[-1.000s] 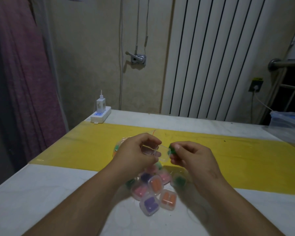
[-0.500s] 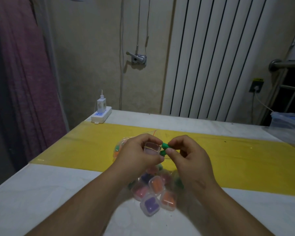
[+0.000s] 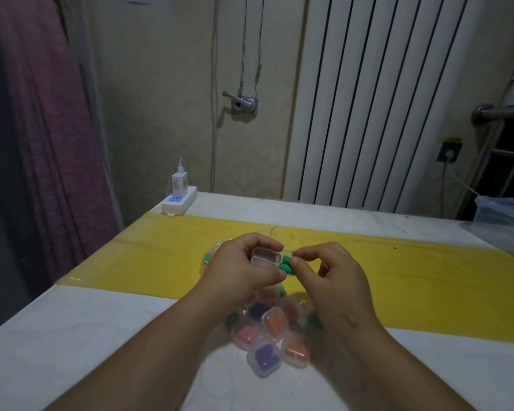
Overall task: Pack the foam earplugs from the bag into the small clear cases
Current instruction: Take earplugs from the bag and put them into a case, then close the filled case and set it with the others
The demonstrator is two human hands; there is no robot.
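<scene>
My left hand (image 3: 240, 272) grips a small clear case (image 3: 264, 256) held above the table, its lid up. Right beside it my right hand (image 3: 333, 280) pinches green foam earplugs (image 3: 286, 264) against the case's right edge. Behind my left hand lies the clear bag (image 3: 209, 258) with coloured earplugs, mostly hidden. Below my hands sits a cluster of filled clear cases (image 3: 267, 336) holding pink, orange and purple plugs.
The white table (image 3: 72, 336) carries a yellow mat (image 3: 428, 277) across its middle. A white power strip (image 3: 179, 200) with a charger stands at the far left corner. A clear plastic bag (image 3: 505, 215) lies at the far right edge.
My right hand has come left to the case with the green earplugs, which now touch the case's right side. The left hand has turned the case slightly.
</scene>
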